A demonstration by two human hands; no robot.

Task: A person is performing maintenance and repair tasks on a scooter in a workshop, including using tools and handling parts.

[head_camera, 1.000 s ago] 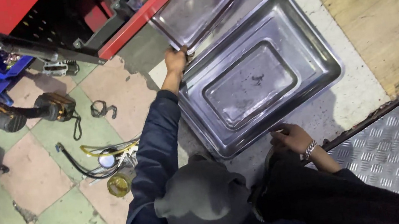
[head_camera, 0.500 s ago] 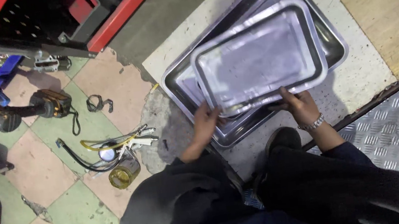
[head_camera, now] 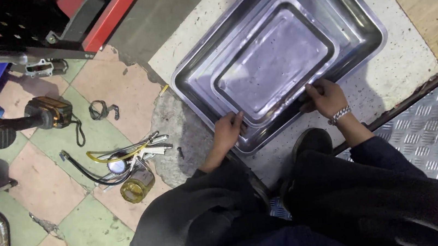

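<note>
The left hand (head_camera: pixel 229 131) and right hand (head_camera: pixel 327 97) each close on the near rim of the small steel tray (head_camera: pixel 272 62) — nested inside the large tray (head_camera: pixel 364 48) on the concrete slab (head_camera: pixel 405 71). Level, even lowering should avoid jamming.

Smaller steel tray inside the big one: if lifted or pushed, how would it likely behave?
The smaller tray looks like rigid pressed metal, so probably stiff, not floppy. Its glossy surface suggests it would slide easily within the larger tray. Both hands, left hand and right hand, grip its near rim.
</note>
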